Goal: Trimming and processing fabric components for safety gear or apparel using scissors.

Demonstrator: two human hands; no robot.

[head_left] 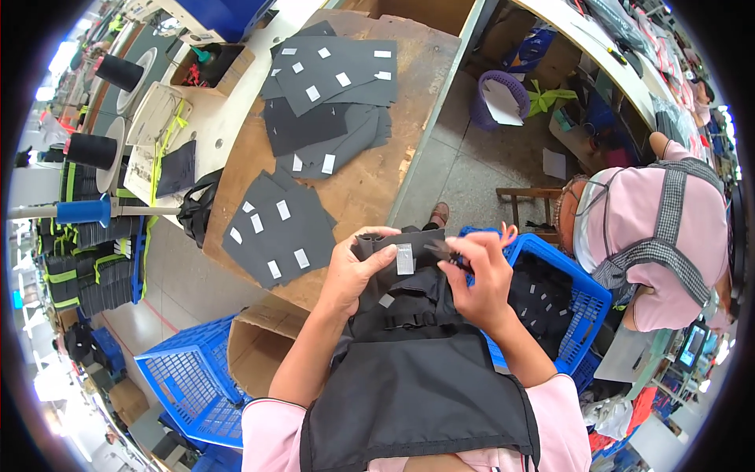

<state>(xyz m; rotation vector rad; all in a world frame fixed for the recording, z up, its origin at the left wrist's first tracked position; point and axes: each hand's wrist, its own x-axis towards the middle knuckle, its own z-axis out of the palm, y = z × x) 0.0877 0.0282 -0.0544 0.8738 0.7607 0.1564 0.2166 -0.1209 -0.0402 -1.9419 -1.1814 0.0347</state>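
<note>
My left hand (352, 271) grips a dark grey fabric piece (385, 266) in front of my apron, thumb on its face and fingers behind. A pale rectangular label (404, 259) sits on that piece beside the thumb. In my right hand (481, 275) is a small pair of scissors (440, 248), closed around by the fingers, its blades pointing left at the fabric's right edge. Whether the blades touch the fabric I cannot tell. Another small pale patch (386, 300) shows on dark cloth just below.
Dark fabric pieces with white labels lie in piles (279, 224) on the wooden table (377, 169). A blue basket (586, 315) with similar pieces stands at my right; another blue basket (189, 377) and a cardboard box (259, 342) are left. A co-worker in pink (621, 220) sits at right.
</note>
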